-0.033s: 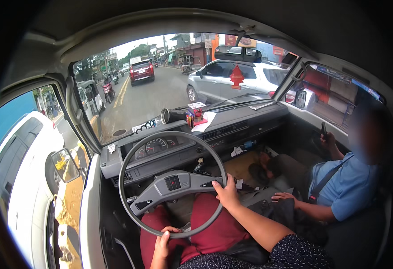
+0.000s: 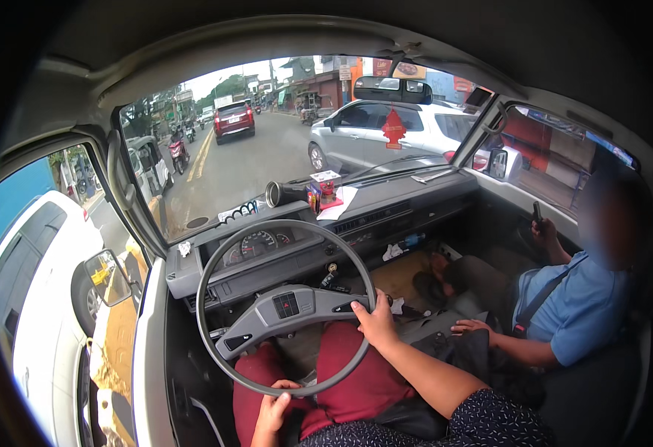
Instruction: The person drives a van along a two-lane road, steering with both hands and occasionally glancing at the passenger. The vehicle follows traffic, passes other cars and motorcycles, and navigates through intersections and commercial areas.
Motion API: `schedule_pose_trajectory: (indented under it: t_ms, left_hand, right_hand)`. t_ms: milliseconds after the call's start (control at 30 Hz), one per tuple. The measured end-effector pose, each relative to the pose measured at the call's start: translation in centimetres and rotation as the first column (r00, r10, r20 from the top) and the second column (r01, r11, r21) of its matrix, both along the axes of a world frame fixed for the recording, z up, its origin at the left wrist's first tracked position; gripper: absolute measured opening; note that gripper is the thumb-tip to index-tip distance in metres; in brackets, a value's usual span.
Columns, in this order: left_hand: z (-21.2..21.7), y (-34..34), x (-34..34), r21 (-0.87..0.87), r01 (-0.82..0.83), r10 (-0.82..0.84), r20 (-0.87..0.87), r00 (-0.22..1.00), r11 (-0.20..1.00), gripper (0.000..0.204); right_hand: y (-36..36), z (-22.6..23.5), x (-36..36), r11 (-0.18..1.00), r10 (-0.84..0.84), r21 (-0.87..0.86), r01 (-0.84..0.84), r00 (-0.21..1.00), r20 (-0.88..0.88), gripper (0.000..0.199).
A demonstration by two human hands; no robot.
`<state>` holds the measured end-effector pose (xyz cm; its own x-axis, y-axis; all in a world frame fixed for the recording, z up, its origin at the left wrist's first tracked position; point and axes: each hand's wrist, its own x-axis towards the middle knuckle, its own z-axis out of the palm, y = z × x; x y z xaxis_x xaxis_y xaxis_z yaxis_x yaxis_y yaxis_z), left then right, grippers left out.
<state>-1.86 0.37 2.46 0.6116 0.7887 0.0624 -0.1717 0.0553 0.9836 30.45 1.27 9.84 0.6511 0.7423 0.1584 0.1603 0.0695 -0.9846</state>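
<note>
A large grey steering wheel (image 2: 206, 335) stands before me, its hub above my lap. My right hand (image 2: 376, 320) is closed round the right side of its rim, thumb pointing inward along the spoke. At the bottom of the rim, my left hand (image 2: 276, 406) has its fingers curled over and its thumb against the near side. Through the wheel shows the instrument panel (image 2: 258, 244) with round dials. My legs in dark red trousers (image 2: 341, 357) are below the rim.
Beside me on the right sits a person (image 2: 565, 305) in a blue shirt, holding a phone (image 2: 537, 212). A red car (image 2: 233, 119) is ahead on the road; a silver car (image 2: 364, 127) stands close at front right. A white vehicle (image 2: 47, 261) is outside the left window, past the side mirror (image 2: 107, 277).
My left hand sits very slightly farther right and lower on the rim. The view outside has shifted a little. Both hands keep their hold.
</note>
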Motion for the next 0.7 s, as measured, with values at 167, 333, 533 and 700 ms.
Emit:
schedule_pose_trajectory:
  t_ms: [167,333,533,700]
  left_hand:
    - [-2.3,-0.9,-0.3,-0.173,0.283,-0.311,-0.167,0.935,0.943,0.042]
    - [-3.7,0.0,0.2,-0.108,0.238,-0.258,-0.238,0.937,0.965,0.030]
    - [-4.3,0.4,-0.1,-0.112,0.188,-0.212,-0.265,0.941,0.976,0.029]
    - [-4.4,0.8,0.5,-0.081,0.216,-0.230,-0.276,0.933,0.973,0.029]
  right_hand:
    - [0.1,-0.4,0.2,0.999,-0.005,0.036,0.005,1.000,0.015,0.064]
    - [1.1,0.5,1.6,0.996,0.011,-0.093,-0.001,0.994,0.113,0.069]
    - [2.2,3.2,3.3,0.983,0.156,-0.101,-0.152,0.987,0.038,0.069]
    - [2.9,3.5,3.6,0.980,0.154,-0.135,-0.147,0.987,0.040,0.069]
